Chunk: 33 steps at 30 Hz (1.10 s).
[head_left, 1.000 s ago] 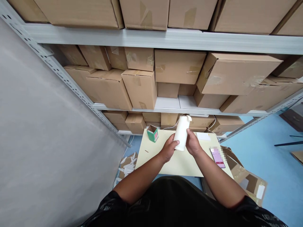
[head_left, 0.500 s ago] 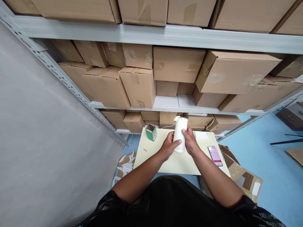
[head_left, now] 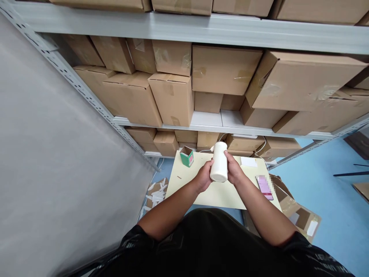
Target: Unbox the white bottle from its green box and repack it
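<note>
A white cylindrical bottle [head_left: 219,163] is held above the pale yellow table, tilted so that its round base faces me. A small white piece sticks out at its upper left. My left hand [head_left: 204,176] grips the bottle's left side, and my right hand [head_left: 234,169] grips its right side. Most of the fingers are hidden behind the bottle. On the table [head_left: 184,190], to the left beyond my left hand, stands an open green box [head_left: 186,157]. A phone [head_left: 264,187] with a pink screen lies to the right of my right hand.
Shelves [head_left: 173,29] packed with cardboard boxes [head_left: 226,69] rise behind the table. A white block [head_left: 248,161] lies at the table's back right. Open cartons [head_left: 300,217] stand on the floor at right; white scraps [head_left: 157,197] fill a box at left. A grey wall [head_left: 57,154] borders the left.
The bottle has tipped so its base now shows toward me. My thumbs have moved from its front to its sides. The whole view has shifted slightly.
</note>
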Tool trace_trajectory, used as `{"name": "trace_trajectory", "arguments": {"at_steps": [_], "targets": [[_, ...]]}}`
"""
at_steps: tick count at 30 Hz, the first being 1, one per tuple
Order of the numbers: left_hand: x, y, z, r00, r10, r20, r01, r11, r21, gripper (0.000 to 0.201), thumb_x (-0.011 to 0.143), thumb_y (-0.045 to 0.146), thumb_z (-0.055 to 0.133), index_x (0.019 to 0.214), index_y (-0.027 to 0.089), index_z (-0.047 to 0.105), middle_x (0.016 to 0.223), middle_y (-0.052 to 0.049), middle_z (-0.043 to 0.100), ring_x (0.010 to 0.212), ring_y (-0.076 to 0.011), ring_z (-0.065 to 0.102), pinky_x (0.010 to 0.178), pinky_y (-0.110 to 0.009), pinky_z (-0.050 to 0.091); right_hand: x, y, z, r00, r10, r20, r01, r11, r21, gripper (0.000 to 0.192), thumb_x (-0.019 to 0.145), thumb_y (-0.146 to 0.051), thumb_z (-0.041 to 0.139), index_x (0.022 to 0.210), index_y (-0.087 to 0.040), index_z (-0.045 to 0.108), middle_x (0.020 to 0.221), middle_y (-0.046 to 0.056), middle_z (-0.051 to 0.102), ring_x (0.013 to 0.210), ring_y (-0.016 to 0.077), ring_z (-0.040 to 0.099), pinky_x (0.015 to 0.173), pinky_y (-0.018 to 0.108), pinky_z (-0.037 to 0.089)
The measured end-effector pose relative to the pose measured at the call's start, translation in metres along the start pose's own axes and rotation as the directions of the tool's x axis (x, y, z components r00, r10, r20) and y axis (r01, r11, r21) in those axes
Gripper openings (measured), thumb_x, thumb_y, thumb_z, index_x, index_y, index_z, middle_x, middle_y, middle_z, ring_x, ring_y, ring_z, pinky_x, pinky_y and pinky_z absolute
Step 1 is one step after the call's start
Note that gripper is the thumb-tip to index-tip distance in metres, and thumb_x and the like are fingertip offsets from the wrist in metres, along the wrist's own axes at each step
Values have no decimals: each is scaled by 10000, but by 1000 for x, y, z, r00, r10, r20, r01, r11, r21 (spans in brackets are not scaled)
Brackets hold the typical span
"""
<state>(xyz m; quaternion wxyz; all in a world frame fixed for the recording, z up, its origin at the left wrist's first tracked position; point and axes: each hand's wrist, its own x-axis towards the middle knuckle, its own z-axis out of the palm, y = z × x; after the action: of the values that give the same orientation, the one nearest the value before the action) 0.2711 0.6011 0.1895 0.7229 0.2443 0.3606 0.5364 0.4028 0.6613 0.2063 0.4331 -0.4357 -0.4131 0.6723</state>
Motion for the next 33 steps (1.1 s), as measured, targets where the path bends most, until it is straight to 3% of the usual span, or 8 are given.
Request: {"name": "trace_trajectory", "arguments": {"at_steps": [5,8,11,17,22,27,30,33], "targets": [[-2,0,-7,997,-64,29,66,997,-38,586,887,588,643,1291,164,651,1182,-130,740,1118,-324,691,947,-464,549,-2,-4,1,997,32,63,-34,999,21,504,790,-661,757,1070,-252,665,816,42,730,741,277,684,599,386,541],[-6,0,-15,998,18,67,-24,995,100,629,818,511,788,1328,174,643,1256,-128,720,1198,-333,652,993,-443,513,-3,-9,-1,995,-73,69,71,997,22,502,735,-489,846,1141,-274,643,955,22,744,867,260,678,713,361,541],[-7,-3,-23,990,82,116,-112,952,285,794,723,386,921,1421,211,585,1356,-122,681,1257,-334,618,1021,-438,495,-3,-10,-5,975,-180,131,184,983,-20,603,657,-355,906,1189,-296,628,1066,18,739,978,260,661,832,370,534],[9,-14,-24,974,227,23,-210,852,480,805,712,341,940,1424,214,585,1367,-127,677,1264,-344,616,1060,-492,484,2,-7,-20,927,-284,243,325,934,-150,704,603,-220,917,1241,-298,630,1188,35,726,1151,292,635,1040,440,470],[19,-23,-11,969,247,-23,-198,827,526,781,737,351,923,1426,212,583,1364,-124,685,1261,-343,621,1065,-503,486,12,-12,-35,920,-249,302,300,944,-139,678,618,-222,910,1228,-296,624,1163,31,734,1119,284,645,1016,432,477],[14,-39,-9,964,263,-38,-199,809,552,707,795,419,873,1418,230,597,1366,-124,685,1242,-332,641,1055,-494,493,32,-8,-52,955,-146,258,170,983,-73,595,659,-342,922,1168,-288,619,1072,20,756,922,241,649,845,380,512],[8,-37,-30,917,360,-170,-150,709,689,447,873,417,774,1265,224,681,1246,-119,722,1188,-314,657,1063,-504,481,46,-1,-54,974,-94,206,106,993,-48,611,653,-395,935,1164,-280,620,1098,35,768,921,249,662,798,371,520],[7,-18,-69,784,566,-254,-50,467,883,235,887,326,720,1103,237,737,1205,-115,707,1224,-320,606,1134,-513,419,56,7,-47,981,-49,188,62,996,-64,637,639,-414,944,1182,-273,641,1161,58,772,990,278,684,810,386,535]]}}
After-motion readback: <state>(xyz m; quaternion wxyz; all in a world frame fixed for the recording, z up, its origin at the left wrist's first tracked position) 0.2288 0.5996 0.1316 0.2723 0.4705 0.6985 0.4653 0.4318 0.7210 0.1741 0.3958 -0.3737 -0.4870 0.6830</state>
